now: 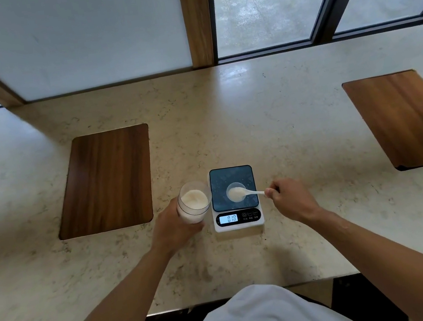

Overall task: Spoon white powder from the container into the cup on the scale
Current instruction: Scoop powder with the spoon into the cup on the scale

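Note:
A clear container [194, 202] holding white powder stands just left of the scale, tilted slightly toward it, with my left hand [172, 227] wrapped around its lower part. A small digital scale [235, 197] with a dark platform and a lit display sits in front of me. A small clear cup [235, 191] rests on the platform with white powder in it. My right hand [290, 199] pinches the handle of a white spoon [248, 191], whose bowl, loaded with powder, lies over the cup.
The pale stone counter [228, 130] holds two inset wooden panels, one at left [107, 180] and one at far right [405, 119]. A frosted panel and window glass stand behind the counter. The counter's front edge runs close to my body.

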The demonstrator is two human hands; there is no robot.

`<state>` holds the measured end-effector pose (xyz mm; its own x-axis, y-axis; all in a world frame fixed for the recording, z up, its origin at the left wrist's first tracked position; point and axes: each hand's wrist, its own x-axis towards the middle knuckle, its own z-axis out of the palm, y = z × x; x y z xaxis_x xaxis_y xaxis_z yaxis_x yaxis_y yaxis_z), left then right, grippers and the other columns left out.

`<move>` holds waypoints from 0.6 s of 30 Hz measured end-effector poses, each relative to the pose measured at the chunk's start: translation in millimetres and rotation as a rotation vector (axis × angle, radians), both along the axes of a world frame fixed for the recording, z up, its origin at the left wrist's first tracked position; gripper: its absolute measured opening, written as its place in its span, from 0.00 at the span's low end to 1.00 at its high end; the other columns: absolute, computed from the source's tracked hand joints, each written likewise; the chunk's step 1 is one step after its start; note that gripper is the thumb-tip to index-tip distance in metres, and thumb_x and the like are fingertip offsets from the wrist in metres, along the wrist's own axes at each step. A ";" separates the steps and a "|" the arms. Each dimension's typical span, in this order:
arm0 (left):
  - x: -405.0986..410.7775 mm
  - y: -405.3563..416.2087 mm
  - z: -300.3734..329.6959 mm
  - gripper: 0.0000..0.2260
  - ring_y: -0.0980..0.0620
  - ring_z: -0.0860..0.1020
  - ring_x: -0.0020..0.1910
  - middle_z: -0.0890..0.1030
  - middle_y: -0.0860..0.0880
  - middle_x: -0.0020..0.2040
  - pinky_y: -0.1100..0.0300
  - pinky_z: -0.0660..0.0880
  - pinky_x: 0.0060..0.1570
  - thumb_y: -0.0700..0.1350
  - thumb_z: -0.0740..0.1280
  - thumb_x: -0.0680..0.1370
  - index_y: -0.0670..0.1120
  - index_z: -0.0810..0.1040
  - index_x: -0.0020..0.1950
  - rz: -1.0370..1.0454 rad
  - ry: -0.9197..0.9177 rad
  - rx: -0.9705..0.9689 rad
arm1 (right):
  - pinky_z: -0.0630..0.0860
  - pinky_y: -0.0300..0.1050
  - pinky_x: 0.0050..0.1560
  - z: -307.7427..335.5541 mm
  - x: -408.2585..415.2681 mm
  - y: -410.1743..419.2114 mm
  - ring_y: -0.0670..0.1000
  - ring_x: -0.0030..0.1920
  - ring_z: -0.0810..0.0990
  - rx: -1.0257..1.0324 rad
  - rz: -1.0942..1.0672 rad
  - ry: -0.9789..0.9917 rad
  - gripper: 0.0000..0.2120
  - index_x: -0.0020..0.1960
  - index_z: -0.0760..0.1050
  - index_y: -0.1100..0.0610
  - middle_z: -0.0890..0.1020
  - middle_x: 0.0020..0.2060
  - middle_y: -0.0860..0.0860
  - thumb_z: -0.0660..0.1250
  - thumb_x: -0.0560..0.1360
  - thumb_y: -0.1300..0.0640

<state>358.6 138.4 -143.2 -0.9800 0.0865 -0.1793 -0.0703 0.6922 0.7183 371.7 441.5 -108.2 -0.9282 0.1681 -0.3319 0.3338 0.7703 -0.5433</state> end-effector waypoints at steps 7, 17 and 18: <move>-0.9 -0.1 -2.0 0.35 0.54 0.77 0.49 0.80 0.56 0.55 0.59 0.73 0.47 0.56 0.80 0.59 0.56 0.73 0.63 -0.005 0.005 -0.007 | 0.62 0.40 0.28 4.7 -0.2 -4.0 0.44 0.29 0.71 0.030 0.030 0.023 0.12 0.38 0.74 0.52 0.75 0.29 0.45 0.64 0.80 0.54; -1.1 1.8 -0.1 0.34 0.56 0.76 0.47 0.78 0.59 0.52 0.61 0.70 0.44 0.55 0.81 0.59 0.55 0.73 0.62 0.003 0.007 -0.022 | 0.61 0.39 0.28 10.7 -1.1 -4.9 0.43 0.28 0.69 0.057 0.105 0.116 0.09 0.44 0.78 0.59 0.73 0.28 0.44 0.64 0.81 0.57; -1.2 1.8 -0.2 0.34 0.56 0.77 0.48 0.78 0.59 0.52 0.61 0.70 0.45 0.55 0.81 0.59 0.56 0.73 0.62 0.001 0.005 -0.017 | 0.61 0.39 0.28 11.1 -1.1 -4.8 0.43 0.28 0.69 0.056 0.111 0.131 0.09 0.44 0.78 0.59 0.72 0.28 0.44 0.64 0.80 0.57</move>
